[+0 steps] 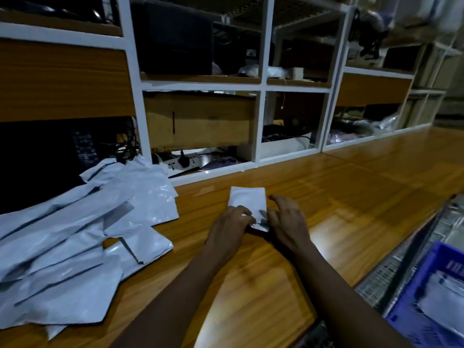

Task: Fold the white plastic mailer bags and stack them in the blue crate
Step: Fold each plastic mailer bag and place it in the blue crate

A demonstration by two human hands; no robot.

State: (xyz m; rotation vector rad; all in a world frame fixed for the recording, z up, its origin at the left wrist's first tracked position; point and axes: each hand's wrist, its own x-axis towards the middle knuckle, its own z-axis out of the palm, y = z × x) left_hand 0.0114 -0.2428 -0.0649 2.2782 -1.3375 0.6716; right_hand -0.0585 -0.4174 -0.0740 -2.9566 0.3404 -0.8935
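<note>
Quick count first: two bare hands, one folded white mailer bag (247, 199), one messy pile of unfolded mailer bags (82, 237) and one blue crate (416, 282). The folded bag lies flat on the wooden table (351, 177), pretty much dead centre, short end toward the person. The left hand (229, 228) has its fingers curled down onto the bag's near end and is pinching it there. The right hand (288, 221) sits at the bag's near right edge with fingers spread and loose, not wrapped round anything as far as I can see. The pile is off to the left on the same table, well apart from the hands. The bags overlap so much that I can't give an exact number, but it's a lot. The crate is down at the lower right, off the table edge on some wire mesh (391, 267), with white bags in the crate (442, 295), too blurry to count. Behind the table there's white-framed shelving (261, 121) holding one cardboard box (200, 121) and one power strip (182, 162). The room is dim.
</note>
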